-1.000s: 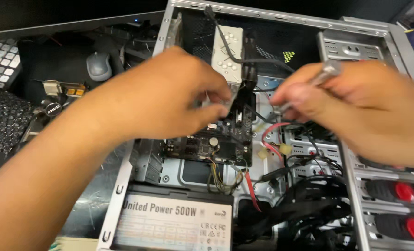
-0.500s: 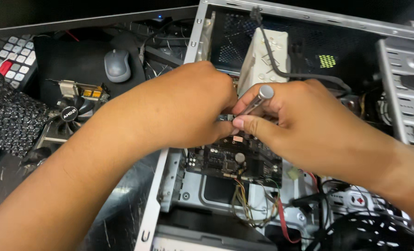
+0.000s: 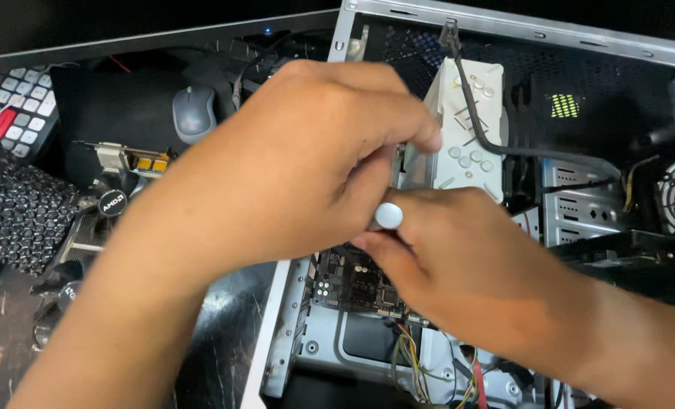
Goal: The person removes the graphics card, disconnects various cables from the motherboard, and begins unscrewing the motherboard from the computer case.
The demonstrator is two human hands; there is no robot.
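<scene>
An open grey computer case (image 3: 504, 26) lies on its side with a motherboard (image 3: 353, 288) inside. My right hand (image 3: 466, 273) grips a screwdriver, of which only the round pale end of the handle (image 3: 388, 216) shows, pointing toward me over the board. My left hand (image 3: 300, 167) is curled over the same spot, fingers closed against the screwdriver shaft area; what it pinches is hidden. Behind the hands stands a white finned cooler (image 3: 466, 129) with a black cable (image 3: 489, 144) across it.
Left of the case lie a grey mouse (image 3: 193, 112), a keyboard (image 3: 8, 110), a graphics card with fan (image 3: 110, 204) and black bubble wrap (image 3: 19, 220). Coloured wires (image 3: 421, 363) run along the case bottom. Drive bays (image 3: 580, 204) sit at right.
The view has shifted so the case sits further right. My right hand moved left to meet my left hand, and the screwdriver turned upright, its handle end now facing the camera.
</scene>
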